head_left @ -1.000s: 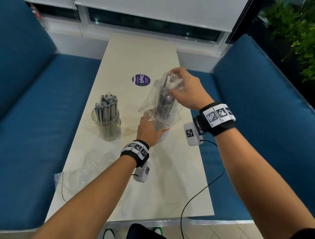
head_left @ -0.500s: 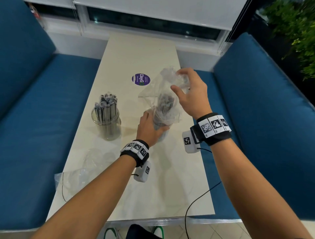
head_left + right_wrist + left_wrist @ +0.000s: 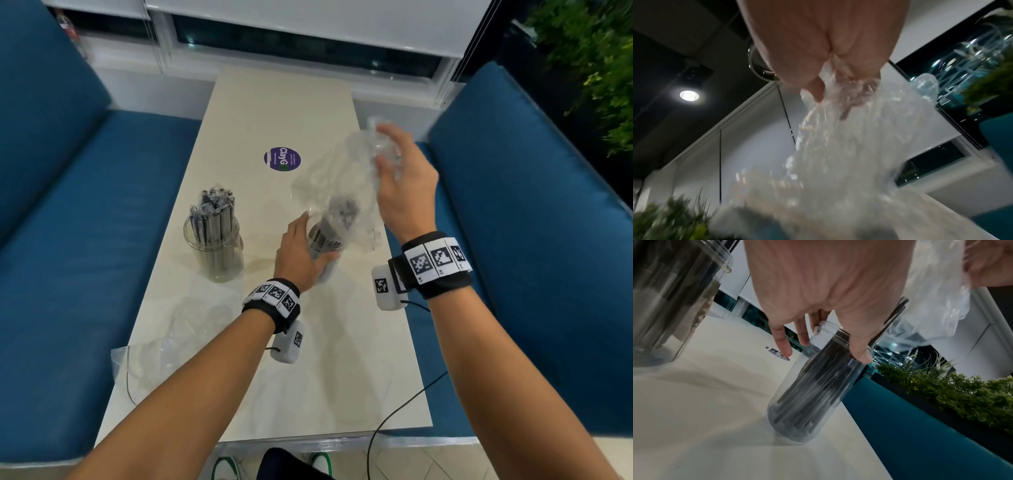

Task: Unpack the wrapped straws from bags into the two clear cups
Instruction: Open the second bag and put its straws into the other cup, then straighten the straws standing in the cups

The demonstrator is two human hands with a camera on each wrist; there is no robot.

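My left hand [image 3: 308, 246] grips a clear cup [image 3: 813, 394] near its rim, thumb on one side and fingers on the other; the cup stands on the pale table [image 3: 274, 377]. Dark wrapped straws [image 3: 340, 210] stand in this cup, their tops still inside the mouth of a clear plastic bag [image 3: 342, 171]. My right hand [image 3: 383, 147] pinches the bag's bunched end and holds it up above the cup. In the right wrist view the bag [image 3: 849, 146] hangs crumpled from my fingers. A second clear cup [image 3: 215, 246] full of wrapped straws stands to the left.
An empty clear bag [image 3: 164, 342] lies flat at the table's near left. A purple round sticker [image 3: 282, 158] marks the table's middle. Blue cushioned benches [image 3: 85, 240] flank both long sides. A black cable [image 3: 394, 418] trails off the near right edge. Plants [image 3: 599, 68] stand far right.
My right hand has drawn the bag up and to the right, off the straws. The straws have dropped deeper into the cup. My left hand has stayed on the cup.
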